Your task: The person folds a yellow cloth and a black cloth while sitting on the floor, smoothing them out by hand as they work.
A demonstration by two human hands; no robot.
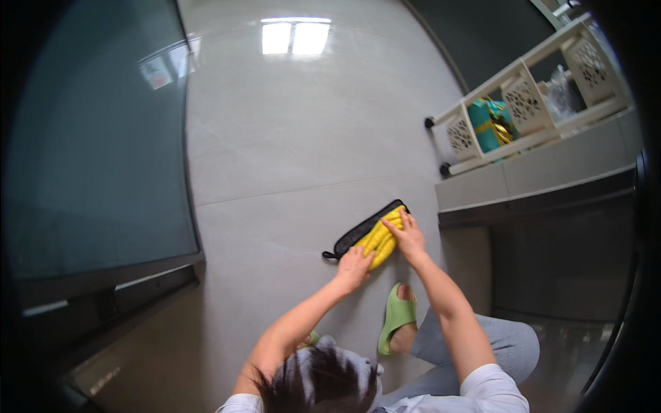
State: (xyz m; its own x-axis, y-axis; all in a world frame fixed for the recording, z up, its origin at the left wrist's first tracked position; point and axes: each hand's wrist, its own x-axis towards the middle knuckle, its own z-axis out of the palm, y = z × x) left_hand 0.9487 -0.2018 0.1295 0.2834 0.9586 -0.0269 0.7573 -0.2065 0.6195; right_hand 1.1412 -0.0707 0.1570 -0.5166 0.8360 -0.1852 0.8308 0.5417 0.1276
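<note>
A yellow cloth with a black border and a black hanging loop (379, 242) lies bunched on the grey tiled floor (289, 206), slanting up to the right. My left hand (355, 268) rests on its lower left end, fingers on the yellow side near the loop. At the upper right end, my right hand (409, 236) touches the cloth, its thumb and fingers spread over the yellow folds. Whether either hand grips the cloth or only presses on it, I cannot tell. Just below the cloth stands my foot in a green slipper (392, 322).
On the right stands a cream plastic rolling cart (521, 106) with black wheels, holding a teal and gold package (488, 126) and a clear plastic bag (560, 98). Below it is a grey tiled ledge (472, 191). A dark glass-fronted cabinet (103, 155) borders the floor at left.
</note>
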